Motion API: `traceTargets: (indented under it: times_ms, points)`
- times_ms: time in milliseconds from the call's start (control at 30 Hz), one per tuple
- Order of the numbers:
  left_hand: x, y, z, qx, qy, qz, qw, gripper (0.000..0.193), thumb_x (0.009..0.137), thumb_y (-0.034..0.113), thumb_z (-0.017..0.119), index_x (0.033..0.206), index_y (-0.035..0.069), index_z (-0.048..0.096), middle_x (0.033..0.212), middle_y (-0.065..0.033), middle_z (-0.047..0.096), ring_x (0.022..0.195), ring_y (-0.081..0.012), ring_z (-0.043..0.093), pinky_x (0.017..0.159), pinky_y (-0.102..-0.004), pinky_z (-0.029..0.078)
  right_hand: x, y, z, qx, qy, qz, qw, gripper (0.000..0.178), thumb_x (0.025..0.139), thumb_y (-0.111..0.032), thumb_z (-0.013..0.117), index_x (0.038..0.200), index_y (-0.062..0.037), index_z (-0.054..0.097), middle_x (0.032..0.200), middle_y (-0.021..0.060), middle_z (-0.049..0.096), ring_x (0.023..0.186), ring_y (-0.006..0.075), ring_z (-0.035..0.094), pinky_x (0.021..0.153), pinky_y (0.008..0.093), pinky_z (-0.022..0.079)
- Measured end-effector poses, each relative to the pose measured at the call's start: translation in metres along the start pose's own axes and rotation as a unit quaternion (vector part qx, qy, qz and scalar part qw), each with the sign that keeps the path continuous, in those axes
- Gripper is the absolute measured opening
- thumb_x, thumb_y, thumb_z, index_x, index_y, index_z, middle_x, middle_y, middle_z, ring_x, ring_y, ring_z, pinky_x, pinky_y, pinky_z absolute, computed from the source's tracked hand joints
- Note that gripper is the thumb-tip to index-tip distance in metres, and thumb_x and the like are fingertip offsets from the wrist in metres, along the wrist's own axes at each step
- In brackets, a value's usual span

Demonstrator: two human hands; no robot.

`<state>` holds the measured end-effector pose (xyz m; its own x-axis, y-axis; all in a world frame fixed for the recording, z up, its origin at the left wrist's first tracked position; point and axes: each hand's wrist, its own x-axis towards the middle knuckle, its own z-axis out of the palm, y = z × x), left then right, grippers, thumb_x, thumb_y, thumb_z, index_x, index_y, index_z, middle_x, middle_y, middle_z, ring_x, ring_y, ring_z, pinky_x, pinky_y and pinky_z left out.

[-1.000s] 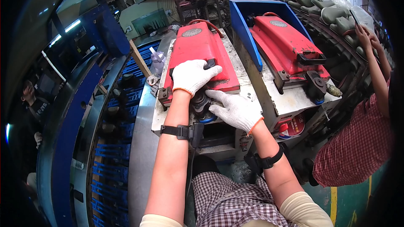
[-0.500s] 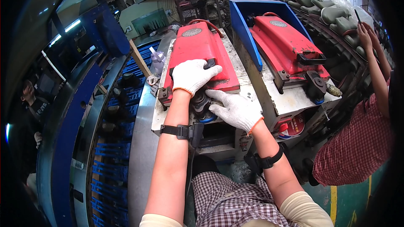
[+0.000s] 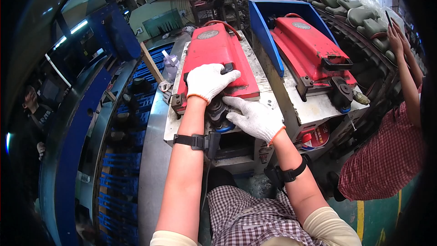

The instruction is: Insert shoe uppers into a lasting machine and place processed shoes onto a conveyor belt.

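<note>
The left gloved hand is gripping the black handle on the left red machine cover, which is lying on a white base straight ahead. The right gloved hand is reaching to the dark front latch; whether it is grasping that, one cannot tell. Good handling is probably calling for steady left-hand pressure and fingertips clear of the cover's edge. Two red covers, two front latches and one pale bottle are showing.
</note>
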<state>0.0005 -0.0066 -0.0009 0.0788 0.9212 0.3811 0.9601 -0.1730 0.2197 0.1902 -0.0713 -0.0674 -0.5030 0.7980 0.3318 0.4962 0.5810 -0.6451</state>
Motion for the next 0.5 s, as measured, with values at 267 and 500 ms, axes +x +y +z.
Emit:
traceTargets:
  times_ms: [267, 500]
  points:
    - [-0.0003, -0.0002, 0.0002, 0.003, -0.002, 0.002, 1.000, 0.068, 0.084, 0.076, 0.065, 0.086, 0.010, 0.079, 0.087, -0.0169, 0.076, 0.085, -0.0354, 0.075, 0.077, -0.0459, 0.056, -0.0006, -0.0011, -0.0003, -0.001, 0.002, -0.001, 1.000, 0.054, 0.103, -0.041, 0.061, 0.148, -0.0126, 0.060, 0.132, 0.0199, 0.072, 0.119, 0.0386, 0.070, 0.104, 0.0470, 0.054]
    - [-0.0002, -0.0014, 0.0015, 0.007, 0.005, 0.006, 1.000, 0.067, 0.084, 0.076, 0.065, 0.086, 0.010, 0.079, 0.086, -0.0166, 0.076, 0.084, -0.0353, 0.075, 0.076, -0.0457, 0.056, -0.0004, -0.0018, -0.0005, -0.002, -0.009, 0.015, 1.000, 0.052, 0.103, -0.035, 0.065, 0.149, -0.0134, 0.061, 0.136, 0.0171, 0.071, 0.121, 0.0337, 0.070, 0.106, 0.0412, 0.053]
